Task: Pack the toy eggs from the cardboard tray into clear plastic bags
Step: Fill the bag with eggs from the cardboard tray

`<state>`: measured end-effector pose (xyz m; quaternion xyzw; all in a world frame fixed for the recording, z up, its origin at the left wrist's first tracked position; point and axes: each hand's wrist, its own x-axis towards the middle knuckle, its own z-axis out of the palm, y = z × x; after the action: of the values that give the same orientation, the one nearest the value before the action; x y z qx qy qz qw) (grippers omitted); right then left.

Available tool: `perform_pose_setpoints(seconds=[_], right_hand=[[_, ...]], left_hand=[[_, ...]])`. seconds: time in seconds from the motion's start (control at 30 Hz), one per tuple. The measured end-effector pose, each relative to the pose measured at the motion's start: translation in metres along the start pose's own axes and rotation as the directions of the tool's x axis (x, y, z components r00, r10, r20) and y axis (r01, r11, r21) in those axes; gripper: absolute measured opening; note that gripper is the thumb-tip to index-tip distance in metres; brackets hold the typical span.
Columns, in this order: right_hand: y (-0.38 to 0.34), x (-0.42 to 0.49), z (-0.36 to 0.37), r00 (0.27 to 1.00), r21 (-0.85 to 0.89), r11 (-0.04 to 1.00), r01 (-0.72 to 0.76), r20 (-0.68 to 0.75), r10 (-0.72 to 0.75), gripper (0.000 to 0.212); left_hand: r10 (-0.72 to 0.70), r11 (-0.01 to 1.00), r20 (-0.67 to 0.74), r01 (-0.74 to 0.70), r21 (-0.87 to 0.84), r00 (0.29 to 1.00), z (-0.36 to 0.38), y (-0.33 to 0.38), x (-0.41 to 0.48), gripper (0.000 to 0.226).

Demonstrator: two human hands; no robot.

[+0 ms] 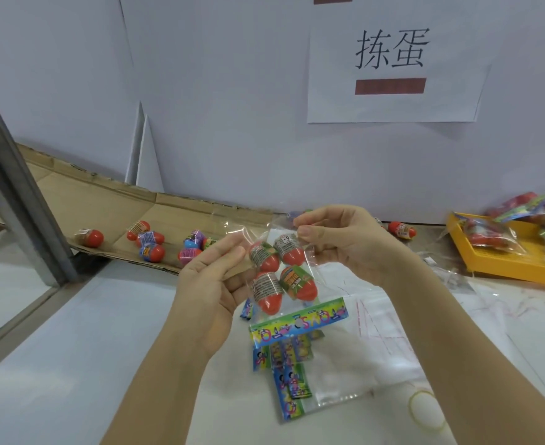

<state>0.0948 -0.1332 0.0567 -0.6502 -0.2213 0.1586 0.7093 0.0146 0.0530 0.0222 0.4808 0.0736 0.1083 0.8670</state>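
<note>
Left hand: the left hand [213, 277] pinches the near-left edge of the clear bag [260, 231], fingers curled in on the film
Right hand: the right hand [338, 242] nips the bag's top right corner between thumb and fingertips, so the bag hangs between the two hands above the table
In the bag: four red toy eggs [279, 274], stacked two over two, all inside the film
Step in hand: looks like the bag mouth is being worked, open or closed I cannot tell
Cardboard tray: the cardboard tray [110, 194] lies at the back left with several loose eggs [150, 244] in it, red, blue and pink, waiting to be picked
Stray: one more red egg [401, 230] sits by the wall beyond the right hand
Done so far: the yellow tray [489, 255] on the right holds filled bags [522, 216], so a fair batch is packed
Left to do: finish this bag, then clear the loose eggs
Supplies: printed cards [297, 322] and spare bags [377, 332] lie under the hands, a rubber band [425, 411] near the right forearm
</note>
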Motion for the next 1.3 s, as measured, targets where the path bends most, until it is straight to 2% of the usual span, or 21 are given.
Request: perform_pose_setpoints(seconds=[0.13, 0.3, 0.47, 0.67, 0.83, 0.97, 1.07, 1.2, 1.3], right_hand=[[-0.001, 0.000, -0.005, 0.999, 0.001, 1.000, 0.029, 0.037, -0.029, 0.020], [0.001, 0.000, -0.009, 0.993, 0.033, 0.998, 0.055, 0.100, -0.058, 0.012], [0.001, -0.001, -0.010, 0.986, 0.051, 0.994, 0.099, 0.127, -0.104, 0.018], [-0.006, -0.004, -0.008, 0.980, 0.002, 0.991, 0.134, 0.150, -0.133, 0.012], [-0.015, -0.008, -0.007, 0.973, -0.043, 0.988, 0.150, 0.181, -0.140, 0.008], [-0.023, -0.011, -0.006, 0.969, -0.085, 0.979, 0.185, 0.179, -0.168, 0.020], [-0.028, -0.013, -0.003, 0.960, -0.116, 0.968, 0.221, 0.202, -0.194, 0.016], [-0.033, -0.015, 0.000, 0.953, -0.121, 0.961, 0.249, 0.207, -0.221, 0.018], [-0.033, -0.016, 0.001, 0.954, -0.105, 0.959, 0.263, 0.179, -0.242, 0.011]], left_hand=[[0.007, 1.000, 0.030, -0.007, -0.012, 1.000, 0.000, 0.001, 0.000, 0.024], [0.036, 0.999, 0.084, -0.037, 0.013, 0.996, 0.002, 0.002, -0.003, 0.020], [0.002, 0.999, 0.118, 0.005, -0.054, 0.993, 0.004, 0.003, -0.005, 0.017], [0.048, 0.995, 0.235, -0.027, -0.092, 0.971, 0.005, 0.005, -0.007, 0.020], [0.104, 0.995, 0.332, -0.100, -0.027, 0.938, 0.004, 0.008, -0.009, 0.029], [0.152, 0.976, 0.401, -0.202, 0.085, 0.903, 0.002, 0.011, -0.012, 0.034], [0.178, 0.967, 0.400, -0.236, 0.099, 0.899, 0.001, 0.011, -0.012, 0.050], [0.203, 0.967, 0.395, -0.246, 0.062, 0.896, 0.003, 0.013, -0.014, 0.033], [0.194, 0.971, 0.402, -0.235, 0.053, 0.895, 0.002, 0.013, -0.014, 0.034]])
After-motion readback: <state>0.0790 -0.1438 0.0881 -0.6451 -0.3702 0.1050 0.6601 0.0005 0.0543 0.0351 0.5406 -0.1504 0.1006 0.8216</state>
